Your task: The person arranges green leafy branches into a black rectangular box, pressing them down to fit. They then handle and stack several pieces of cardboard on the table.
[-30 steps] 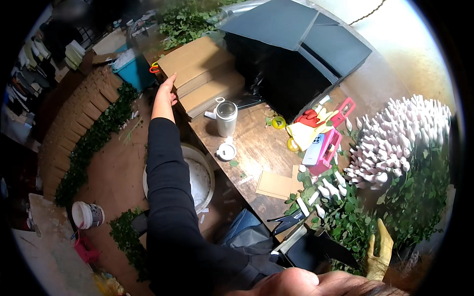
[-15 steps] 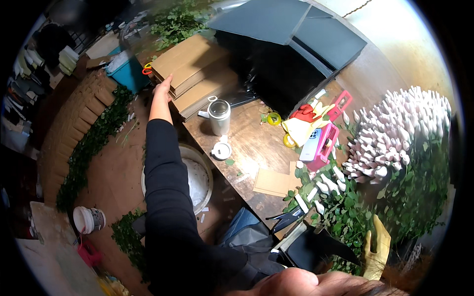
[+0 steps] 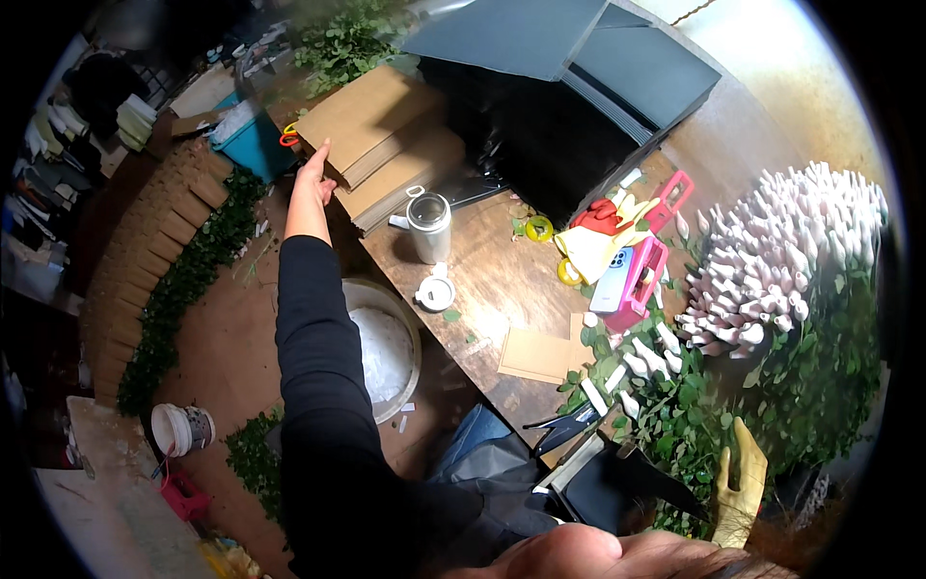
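My bare left hand (image 3: 313, 183) is at the near left edge of a stack of brown cardboard sheets (image 3: 362, 116). One digit stretches up along the stack's side and the others bend below, apart from it; nothing shows in the hand. Beside it lies a second, lower cardboard stack (image 3: 410, 169). In a yellow glove, my right hand (image 3: 741, 482) is open at the lower right, thumb and fingers apart, next to green leafy stems (image 3: 680, 415). Beyond them lies a large bundle of flowers with white sleeved heads (image 3: 762, 256).
A steel tumbler (image 3: 429, 230) and its lid (image 3: 435, 293) stand on the wooden table (image 3: 473, 328). Black boxes (image 3: 540, 145) fill the back. A phone (image 3: 612, 280), pink holder (image 3: 641, 289) and yellow gloves (image 3: 590, 251) lie right of middle. Below the table edge stands a white tub (image 3: 413, 362).
My left hand has drawn slightly down along the stack's edge, its fingers now less over the top sheet. The right hand has barely moved; the whole view has shifted a little.
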Demonstrator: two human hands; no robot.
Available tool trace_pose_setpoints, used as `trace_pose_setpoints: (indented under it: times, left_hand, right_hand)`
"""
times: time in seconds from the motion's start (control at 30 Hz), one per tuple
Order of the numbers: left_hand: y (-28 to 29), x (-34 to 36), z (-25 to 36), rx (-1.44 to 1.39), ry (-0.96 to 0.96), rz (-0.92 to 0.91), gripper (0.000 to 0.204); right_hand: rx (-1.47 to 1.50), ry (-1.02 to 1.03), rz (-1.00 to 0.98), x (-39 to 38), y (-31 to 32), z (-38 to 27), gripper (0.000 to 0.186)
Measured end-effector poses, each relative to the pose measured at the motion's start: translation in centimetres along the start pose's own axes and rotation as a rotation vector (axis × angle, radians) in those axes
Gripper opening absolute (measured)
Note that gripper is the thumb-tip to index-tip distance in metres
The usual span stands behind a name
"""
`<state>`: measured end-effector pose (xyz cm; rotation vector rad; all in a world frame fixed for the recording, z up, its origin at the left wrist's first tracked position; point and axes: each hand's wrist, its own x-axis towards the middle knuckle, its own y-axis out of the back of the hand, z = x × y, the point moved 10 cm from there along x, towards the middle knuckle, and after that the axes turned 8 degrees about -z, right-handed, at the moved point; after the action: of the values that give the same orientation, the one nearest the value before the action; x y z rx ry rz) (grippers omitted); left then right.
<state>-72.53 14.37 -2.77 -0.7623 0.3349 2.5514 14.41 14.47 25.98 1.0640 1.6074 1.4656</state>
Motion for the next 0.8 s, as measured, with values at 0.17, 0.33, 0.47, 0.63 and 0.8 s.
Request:
trace_pose_setpoints:
  times: [0.17, 0.33, 0.47, 0.63, 0.8]
  left_hand:
    - [-1.1, -2.4, 0.3, -0.005, 0.013, -0.003, 0.115]
    - [-1.5, -0.9, 1.8, -0.065, 0.006, -0.03, 0.115]
    - [-4.9, -1.3, 4.4, -0.271, -0.148, -0.186, 0.077]
    - [-7.0, -1.7, 5.4, -0.451, -0.198, -0.304, 0.052]
    - [-5.1, -1.9, 7.4, -0.547, -0.282, -0.295, 0.054]
  right_hand:
    - [0.004, -0.002, -0.019, 0.2, -0.3, -0.1, 0.053]
    - [-0.012, -0.033, -0.03, 0.2, 0.0, -0.5, 0.054]
    - [-0.021, -0.026, -0.019, -0.5, -0.3, -0.1, 0.055]
    - [-0.026, 0.008, 0.041, -0.6, 0.4, -0.8, 0.057]
    - [-0.026, 0.17, 0.096, -0.1, 1.6, -3.2, 0.054]
